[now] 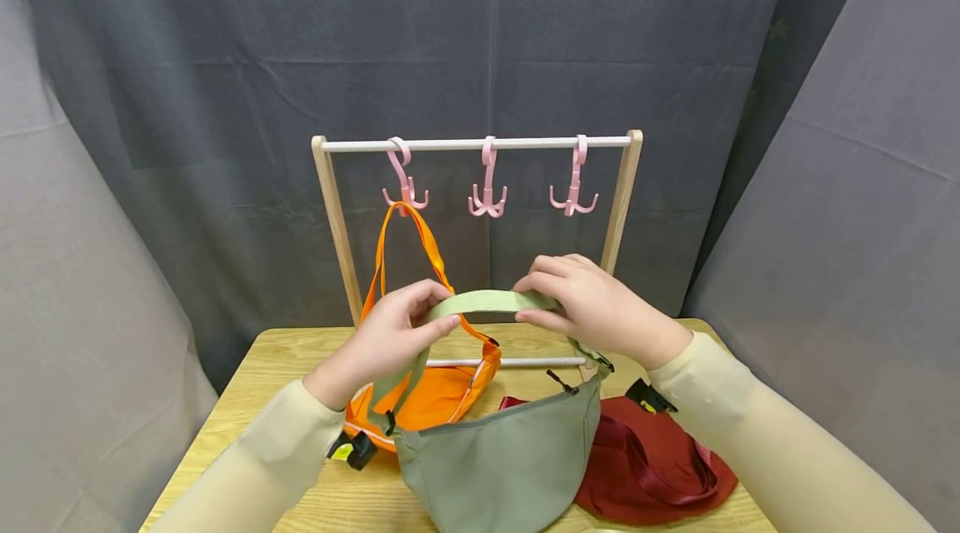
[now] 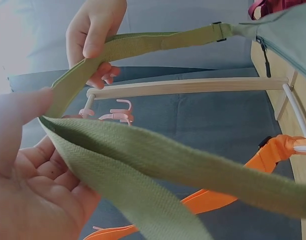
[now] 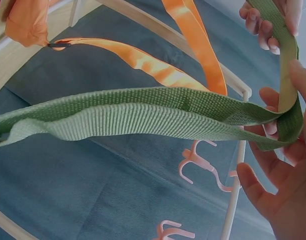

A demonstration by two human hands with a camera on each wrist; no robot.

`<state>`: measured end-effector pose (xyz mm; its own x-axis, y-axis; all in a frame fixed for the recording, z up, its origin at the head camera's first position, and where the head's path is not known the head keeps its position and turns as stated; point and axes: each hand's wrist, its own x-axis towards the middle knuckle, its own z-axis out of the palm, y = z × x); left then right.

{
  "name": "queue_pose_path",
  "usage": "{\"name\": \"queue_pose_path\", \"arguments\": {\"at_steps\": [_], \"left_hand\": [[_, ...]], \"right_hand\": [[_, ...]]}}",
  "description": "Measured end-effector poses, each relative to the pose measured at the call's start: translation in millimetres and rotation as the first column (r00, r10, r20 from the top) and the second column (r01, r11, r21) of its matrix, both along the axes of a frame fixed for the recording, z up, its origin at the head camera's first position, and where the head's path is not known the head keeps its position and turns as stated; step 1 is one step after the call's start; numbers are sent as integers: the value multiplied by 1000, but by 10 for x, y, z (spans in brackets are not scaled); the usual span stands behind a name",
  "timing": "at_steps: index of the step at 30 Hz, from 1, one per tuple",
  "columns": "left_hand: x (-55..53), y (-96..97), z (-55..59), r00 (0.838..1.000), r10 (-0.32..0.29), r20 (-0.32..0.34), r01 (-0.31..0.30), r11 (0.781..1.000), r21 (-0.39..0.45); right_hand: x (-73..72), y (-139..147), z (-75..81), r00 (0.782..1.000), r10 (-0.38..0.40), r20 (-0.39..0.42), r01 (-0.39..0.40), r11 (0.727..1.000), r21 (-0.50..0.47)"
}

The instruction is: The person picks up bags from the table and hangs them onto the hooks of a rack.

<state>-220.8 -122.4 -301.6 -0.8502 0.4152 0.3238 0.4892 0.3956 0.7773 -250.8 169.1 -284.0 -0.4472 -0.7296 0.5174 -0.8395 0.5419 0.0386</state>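
Observation:
A grey-green shoulder bag (image 1: 502, 458) hangs in front of me by its light green strap (image 1: 483, 301), above the table's front part. My left hand (image 1: 390, 337) pinches the left side of the strap between thumb and fingers. On the other side, my right hand (image 1: 588, 304) grips the strap with curled fingers and thumb. Between both hands the strap arches upward; in the right wrist view it shows as a doubled webbing band (image 3: 138, 115). Behind my left hand, an orange bag (image 1: 438, 396) has its strap looped on the left pink hook (image 1: 407, 183).
A rack with a white top bar (image 1: 525, 143) and wooden posts stands at the table's back. Pink hooks hang at its middle (image 1: 488, 179) and right (image 1: 575, 179). A dark red bag (image 1: 652, 466) lies on the wooden table (image 1: 307, 350), right of the green one. Grey curtains surround the table.

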Motion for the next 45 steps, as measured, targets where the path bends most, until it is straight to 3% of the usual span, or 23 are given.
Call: {"name": "queue_pose_path", "arguments": {"at_steps": [14,23,38,45], "left_hand": [[-62,-17,70,998,36,51,-39,997,65],[-103,-5,132,997,80,17,-81,994,66],[-185,21,234,994,108,28,-110,989,102],[-233,51,265,989,143,36,-146,981,129]], "right_hand": [[-38,-6,100,998,-21,61,26,996,-84],[-79,-35,173,994,3,111,16,985,-170],[-146,-60,242,998,15,64,1,968,-251],[-191,-88,269,994,-4,105,34,957,-289]]}}
